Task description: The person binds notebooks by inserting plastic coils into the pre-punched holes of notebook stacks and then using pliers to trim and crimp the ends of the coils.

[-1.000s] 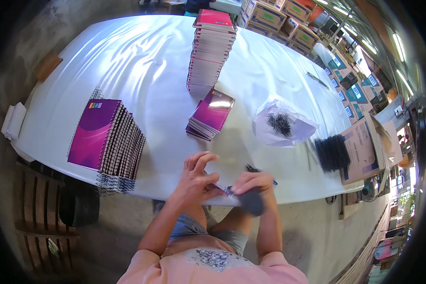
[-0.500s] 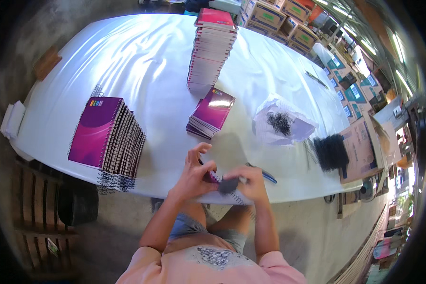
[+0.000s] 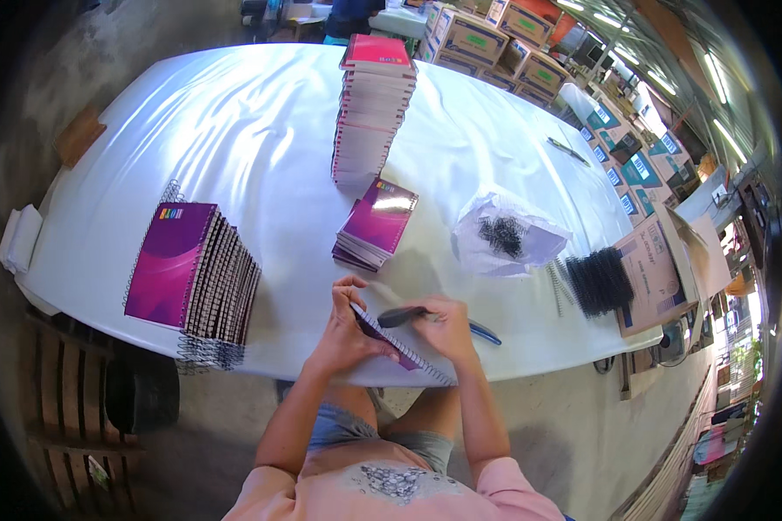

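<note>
One purple notebook [image 3: 406, 360] is slanting between the hands
Left hand [image 3: 346, 337] is clamping it, coil [image 3: 420, 361] running down rightward; right hand [image 3: 446, 330] is holding a dark tool [image 3: 396, 318] near the coil

Brown cardboard boxes [image 3: 471, 40] stand stacked beyond the white table [image 3: 469, 139].

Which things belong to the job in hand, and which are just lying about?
Likely in the job:
purple notebook and its coil, left hand
dark flat object, right hand
loose black coils
blue-handled tool

Seemingly just lying about:
stacked cartons
brown block
</note>
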Available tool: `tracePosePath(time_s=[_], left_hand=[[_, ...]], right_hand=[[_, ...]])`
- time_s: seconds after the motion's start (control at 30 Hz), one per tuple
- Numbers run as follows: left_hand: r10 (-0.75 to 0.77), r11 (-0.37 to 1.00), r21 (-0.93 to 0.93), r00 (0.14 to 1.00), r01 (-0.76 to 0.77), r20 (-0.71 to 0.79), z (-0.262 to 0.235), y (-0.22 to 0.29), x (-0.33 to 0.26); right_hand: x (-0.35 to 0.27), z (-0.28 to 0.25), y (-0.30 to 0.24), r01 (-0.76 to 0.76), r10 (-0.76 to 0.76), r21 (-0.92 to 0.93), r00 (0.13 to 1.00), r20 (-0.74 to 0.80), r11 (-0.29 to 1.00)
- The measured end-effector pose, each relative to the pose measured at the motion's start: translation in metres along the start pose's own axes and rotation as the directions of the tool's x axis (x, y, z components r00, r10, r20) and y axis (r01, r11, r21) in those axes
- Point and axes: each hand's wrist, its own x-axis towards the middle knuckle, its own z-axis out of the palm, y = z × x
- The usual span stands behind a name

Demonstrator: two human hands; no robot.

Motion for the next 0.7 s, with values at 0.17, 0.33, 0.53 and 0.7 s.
tracePosePath(time_s=[0.17, 0.33, 0.53, 0.7], left_hand=[[0.036, 0.999, 0.027, 0.999, -0.036, 0.029, 0.0, -0.004, -0.002], [-0.019, 1.0, -0.015, 0.997, 0.02, 0.07, 0.001, -0.003, -0.002], [-0.208, 0.914, -0.34, 0.975, 0.222, 0.077, -0.006, -0.008, -0.014], [-0.329, 0.702, -0.655, 0.943, 0.279, 0.05, -0.007, 0.013, -0.02]], right_hand=[[0.009, 0.007, -0.008, 0.018, -0.013, 0.302, 1.0, -0.02, 0.953], [0.01, 0.002, -0.048, -0.152, 0.128, 0.433, 0.988, 0.083, 0.889], [0.003, -0.04, 0.032, -0.223, -0.023, -0.345, 0.81, -0.586, 0.912], [-0.05, -0.091, 0.084, -0.756, 0.303, -0.487, 0.634, -0.712, 0.438]])
